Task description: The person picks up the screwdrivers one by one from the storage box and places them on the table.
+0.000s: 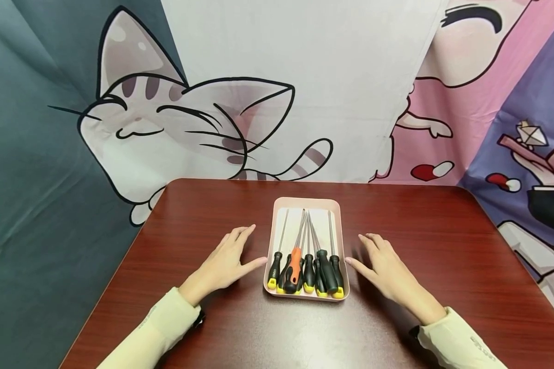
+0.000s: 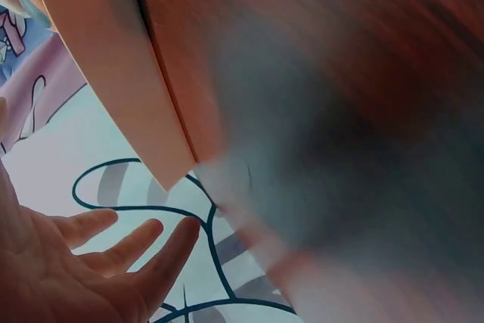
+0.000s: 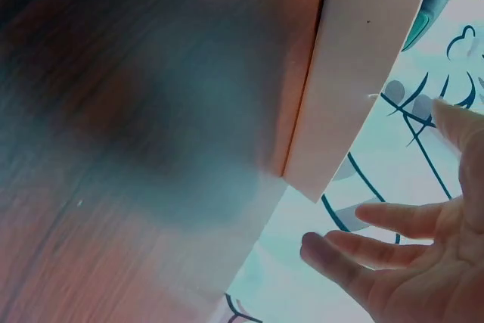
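A shallow pink tray (image 1: 307, 201) sits in the middle of the table, holding several screwdrivers with their shafts pointing away. Most handles are black with yellow ends; one screwdriver (image 1: 295, 266) has an orange and black handle, and a thicker black one (image 1: 326, 269) lies toward the right. My left hand (image 1: 226, 260) is beside the tray's left wall, fingers spread, thumb tip close to the rim. On the other side my right hand (image 1: 384, 266) mirrors it, thumb near the right rim. Both hands hold nothing; in the wrist views the left palm (image 2: 91, 262) and right palm (image 3: 423, 255) face the tray's walls.
The reddish-brown wooden table (image 1: 203, 205) spreads around the tray, its far edge running up to a cloth backdrop (image 1: 304, 61) printed with cartoon figures. Pale sleeves (image 1: 161, 323) cover both forearms.
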Demonstrator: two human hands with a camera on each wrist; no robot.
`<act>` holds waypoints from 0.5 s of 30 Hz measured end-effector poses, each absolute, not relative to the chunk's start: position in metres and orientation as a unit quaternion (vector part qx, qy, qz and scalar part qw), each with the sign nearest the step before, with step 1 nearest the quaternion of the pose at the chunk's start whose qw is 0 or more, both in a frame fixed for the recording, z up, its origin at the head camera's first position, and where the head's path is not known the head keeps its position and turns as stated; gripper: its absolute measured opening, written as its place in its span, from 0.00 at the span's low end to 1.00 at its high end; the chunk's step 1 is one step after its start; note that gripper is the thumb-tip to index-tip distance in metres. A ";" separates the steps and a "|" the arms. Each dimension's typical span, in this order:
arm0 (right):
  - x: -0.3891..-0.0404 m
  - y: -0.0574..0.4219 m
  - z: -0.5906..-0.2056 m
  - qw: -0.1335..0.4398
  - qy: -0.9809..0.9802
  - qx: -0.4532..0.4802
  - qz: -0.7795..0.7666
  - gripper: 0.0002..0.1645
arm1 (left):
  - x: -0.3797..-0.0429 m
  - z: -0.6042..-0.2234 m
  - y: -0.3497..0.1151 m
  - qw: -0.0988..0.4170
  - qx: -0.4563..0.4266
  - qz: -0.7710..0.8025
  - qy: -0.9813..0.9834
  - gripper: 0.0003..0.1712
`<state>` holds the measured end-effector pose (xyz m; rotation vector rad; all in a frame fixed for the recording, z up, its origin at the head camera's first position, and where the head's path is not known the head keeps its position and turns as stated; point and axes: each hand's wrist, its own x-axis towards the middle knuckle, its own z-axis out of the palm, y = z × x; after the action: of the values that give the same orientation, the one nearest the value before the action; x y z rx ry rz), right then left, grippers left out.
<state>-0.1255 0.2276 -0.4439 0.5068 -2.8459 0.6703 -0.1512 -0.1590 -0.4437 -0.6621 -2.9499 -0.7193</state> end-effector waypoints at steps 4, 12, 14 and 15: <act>-0.128 0.224 -0.442 0.119 -0.945 0.175 0.251 0.35 | -0.152 -0.443 -0.153 0.011 -0.206 -0.261 -0.943 0.54; -0.131 0.216 -0.436 0.166 -0.920 0.200 0.292 0.22 | -0.155 -0.439 -0.143 -0.024 -0.163 -0.313 -0.936 0.51; -0.131 0.215 -0.435 0.168 -0.916 0.204 0.301 0.21 | -0.157 -0.437 -0.141 -0.026 -0.160 -0.321 -0.933 0.50; -0.132 0.214 -0.434 0.167 -0.915 0.206 0.306 0.21 | -0.157 -0.437 -0.140 -0.026 -0.159 -0.324 -0.932 0.49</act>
<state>-0.1318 0.2141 -0.4344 0.5860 -2.6036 0.8700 -0.1572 -0.1395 -0.4366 -0.5071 -2.9782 -1.0349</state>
